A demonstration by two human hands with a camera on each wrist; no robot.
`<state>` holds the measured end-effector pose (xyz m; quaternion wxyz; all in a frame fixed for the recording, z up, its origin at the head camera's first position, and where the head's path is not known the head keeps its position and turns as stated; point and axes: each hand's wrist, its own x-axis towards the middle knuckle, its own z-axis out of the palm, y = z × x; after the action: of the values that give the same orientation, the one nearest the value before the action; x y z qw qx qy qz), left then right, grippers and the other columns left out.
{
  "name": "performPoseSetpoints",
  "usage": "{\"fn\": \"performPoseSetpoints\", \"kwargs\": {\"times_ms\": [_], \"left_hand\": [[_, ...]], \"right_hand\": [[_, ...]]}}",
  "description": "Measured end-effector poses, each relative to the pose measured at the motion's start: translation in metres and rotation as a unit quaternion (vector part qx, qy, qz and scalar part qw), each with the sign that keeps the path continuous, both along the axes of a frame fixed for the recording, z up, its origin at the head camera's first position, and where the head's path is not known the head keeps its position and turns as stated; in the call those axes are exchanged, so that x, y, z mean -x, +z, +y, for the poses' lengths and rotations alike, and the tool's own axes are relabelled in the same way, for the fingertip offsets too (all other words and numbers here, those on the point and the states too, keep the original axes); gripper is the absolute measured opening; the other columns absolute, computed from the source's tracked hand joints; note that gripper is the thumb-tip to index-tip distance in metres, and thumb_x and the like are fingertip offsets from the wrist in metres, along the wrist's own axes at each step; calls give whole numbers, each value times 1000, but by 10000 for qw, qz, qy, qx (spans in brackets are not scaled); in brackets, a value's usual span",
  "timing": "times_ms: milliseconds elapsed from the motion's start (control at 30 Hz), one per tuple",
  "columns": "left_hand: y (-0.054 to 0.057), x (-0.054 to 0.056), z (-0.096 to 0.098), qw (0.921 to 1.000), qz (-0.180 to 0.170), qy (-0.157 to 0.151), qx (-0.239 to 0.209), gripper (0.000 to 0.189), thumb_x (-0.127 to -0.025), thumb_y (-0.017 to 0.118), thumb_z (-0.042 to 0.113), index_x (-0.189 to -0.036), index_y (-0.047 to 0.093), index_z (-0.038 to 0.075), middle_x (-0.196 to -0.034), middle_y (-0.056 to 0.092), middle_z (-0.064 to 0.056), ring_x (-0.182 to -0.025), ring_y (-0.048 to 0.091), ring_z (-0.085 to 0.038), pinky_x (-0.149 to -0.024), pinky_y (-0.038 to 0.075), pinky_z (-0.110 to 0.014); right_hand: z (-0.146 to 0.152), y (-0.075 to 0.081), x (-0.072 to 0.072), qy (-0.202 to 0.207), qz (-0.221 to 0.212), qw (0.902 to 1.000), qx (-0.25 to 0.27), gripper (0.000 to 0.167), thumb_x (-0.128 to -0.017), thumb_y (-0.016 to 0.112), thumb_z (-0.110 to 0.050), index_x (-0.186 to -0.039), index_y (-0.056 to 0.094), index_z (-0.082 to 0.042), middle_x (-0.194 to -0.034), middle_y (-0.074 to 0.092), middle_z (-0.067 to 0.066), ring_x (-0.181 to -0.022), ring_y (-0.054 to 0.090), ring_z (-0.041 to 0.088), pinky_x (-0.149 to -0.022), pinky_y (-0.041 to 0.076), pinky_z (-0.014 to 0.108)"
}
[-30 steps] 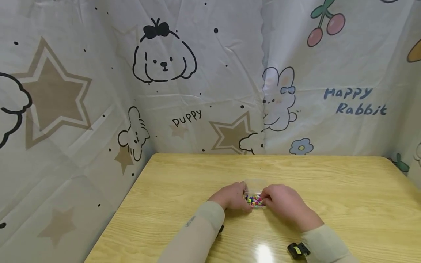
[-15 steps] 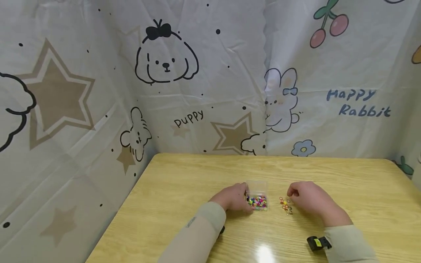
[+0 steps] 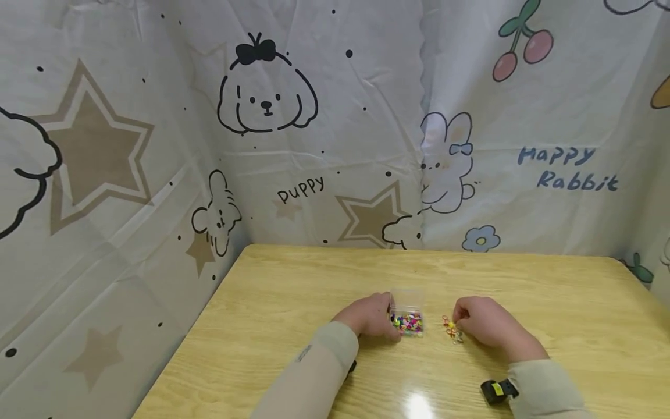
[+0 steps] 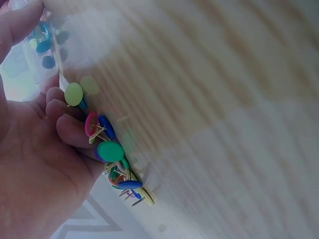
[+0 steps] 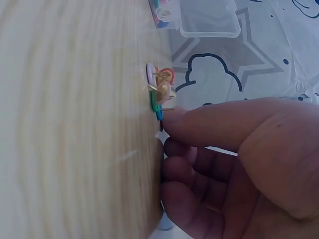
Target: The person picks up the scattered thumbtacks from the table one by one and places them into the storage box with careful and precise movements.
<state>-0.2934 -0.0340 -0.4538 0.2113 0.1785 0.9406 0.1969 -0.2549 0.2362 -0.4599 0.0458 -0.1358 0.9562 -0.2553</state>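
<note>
A small clear plastic box point(image 3: 407, 334) with its lid raised holds many coloured thumbtacks point(image 3: 410, 321). My left hand point(image 3: 373, 316) grips its left side, thumb at the front and fingers behind. Several loose thumbtacks point(image 4: 110, 151) lie on the table beside my left palm in the left wrist view. To the right of the box is a small pile of thumbtacks point(image 5: 160, 87). My right hand point(image 3: 487, 322) is at that pile with curled fingers, its thumb tip touching a blue tack. Whether a tack is pinched between thumb and forefinger is hidden.
Both hands work over a pale wooden table point(image 3: 293, 273). A printed cloth point(image 3: 314, 134) with cartoon animals and stars stands behind and to the sides. A black strap device point(image 3: 498, 391) sits at the right wrist.
My right hand has left the box and moved right to the loose pile, then lowered slightly leftward into it. The pile has come into view. My left hand stays on the box.
</note>
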Motion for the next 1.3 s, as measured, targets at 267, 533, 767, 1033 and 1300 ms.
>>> {"fn": "performPoseSetpoints", "kwargs": {"times_ms": [267,533,767,1033,1300], "left_hand": [[-2,-1,-1,10000,22,17,-61,48,-76,87,39,-103,51,22,-96,54,5,-78,51,-18,-67,43,-36],[-4,1,-1,10000,87,-38,-13,48,-76,87,44,-101,52,24,-95,55,6,-78,52,-17,-66,45,-35],[-3,2,-1,9997,126,-193,-36,51,-74,88,49,-100,53,25,-97,53,4,-80,52,-17,-68,45,-34],[-3,-1,-1,9996,217,-192,32,48,-74,88,50,-99,54,27,-100,46,1,-76,50,-18,-67,44,-34],[-2,-2,0,9996,239,-149,50,49,-74,88,51,-101,55,27,-100,46,2,-77,50,-19,-67,44,-34]], "right_hand": [[-3,0,-1,-70,58,9999,-142,14,-93,66,-8,-83,63,-17,-79,58,-5,-74,51,15,-71,44,40],[-26,11,-4,-41,122,9997,204,13,-96,69,-13,-85,63,-17,-78,60,-7,-69,51,14,-68,45,37],[-52,10,-7,245,196,9987,411,13,-95,69,-10,-85,66,-18,-81,62,-10,-75,55,11,-73,48,37],[-61,5,-9,256,343,9990,105,16,-94,70,-9,-83,67,-20,-78,60,-11,-71,52,10,-73,48,37],[-60,3,-9,352,536,9979,27,17,-93,70,-7,-83,71,-21,-82,64,-13,-76,57,8,-77,51,39]]}}
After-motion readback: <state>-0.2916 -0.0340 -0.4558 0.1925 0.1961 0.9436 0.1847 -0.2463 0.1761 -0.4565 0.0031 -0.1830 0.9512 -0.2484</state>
